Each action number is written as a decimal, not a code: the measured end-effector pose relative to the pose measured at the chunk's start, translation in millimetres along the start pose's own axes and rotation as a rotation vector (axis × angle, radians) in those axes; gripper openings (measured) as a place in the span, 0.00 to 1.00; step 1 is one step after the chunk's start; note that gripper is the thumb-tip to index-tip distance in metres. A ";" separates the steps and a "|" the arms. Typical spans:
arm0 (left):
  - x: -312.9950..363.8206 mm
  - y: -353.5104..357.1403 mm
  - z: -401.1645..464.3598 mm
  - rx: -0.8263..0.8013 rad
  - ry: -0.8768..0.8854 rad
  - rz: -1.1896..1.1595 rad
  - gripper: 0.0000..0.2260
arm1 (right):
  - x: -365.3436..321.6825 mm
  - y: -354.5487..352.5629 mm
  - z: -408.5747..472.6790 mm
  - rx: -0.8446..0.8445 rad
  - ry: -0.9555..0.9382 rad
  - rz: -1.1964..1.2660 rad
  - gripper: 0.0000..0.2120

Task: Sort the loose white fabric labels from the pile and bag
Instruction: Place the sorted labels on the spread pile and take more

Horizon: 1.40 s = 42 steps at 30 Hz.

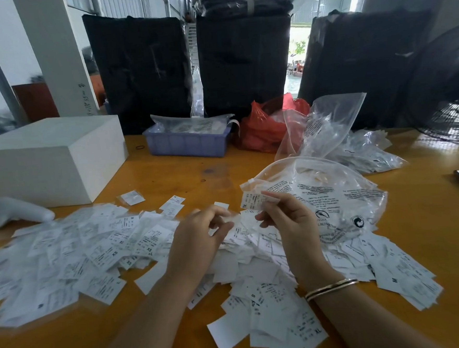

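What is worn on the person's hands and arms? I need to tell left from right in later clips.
Both forearms are bare, with no sleeves or gloves in view. The right hand has thin gold-coloured bangles at its wrist. The left hand and its wrist carry nothing visible.

Orange-brown table point(168, 175) carries label pile point(98, 251), clear bag point(333, 193), white box point(48, 156), perhaps plastic blue tray point(188, 144).
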<state>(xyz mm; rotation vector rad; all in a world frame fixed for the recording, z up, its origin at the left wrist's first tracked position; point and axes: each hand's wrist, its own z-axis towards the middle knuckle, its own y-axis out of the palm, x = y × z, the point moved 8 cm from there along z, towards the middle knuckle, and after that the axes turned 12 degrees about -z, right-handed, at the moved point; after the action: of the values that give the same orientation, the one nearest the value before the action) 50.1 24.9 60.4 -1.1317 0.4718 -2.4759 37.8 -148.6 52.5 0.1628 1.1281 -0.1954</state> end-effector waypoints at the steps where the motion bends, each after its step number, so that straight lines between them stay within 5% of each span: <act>1: 0.0 0.4 0.2 -0.002 0.003 0.003 0.08 | -1.1 1.1 -0.5 -0.008 -0.013 -0.016 0.12; 16: 0.3 1.2 -0.4 -0.001 0.029 -0.042 0.08 | 0.9 8.7 -1.8 -0.072 -0.075 -0.355 0.15; 24: -7.6 3.1 0.7 -0.028 -0.119 -0.309 0.05 | 4.5 12.7 -2.5 -0.162 -0.058 -0.416 0.15; 33: -14.4 -0.9 1.8 0.024 -0.213 -0.463 0.04 | 8.1 -1.4 1.4 0.003 0.031 -0.094 0.11; 42: -13.7 2.3 1.8 -0.001 -0.204 -0.463 0.03 | 5.3 -0.8 -0.8 0.016 0.031 -0.059 0.12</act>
<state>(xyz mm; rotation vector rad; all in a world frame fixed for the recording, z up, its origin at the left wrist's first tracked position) 60.2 29.0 51.6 -1.6257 0.1631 -2.6890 39.1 -149.6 47.3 0.1471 1.1628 -0.2555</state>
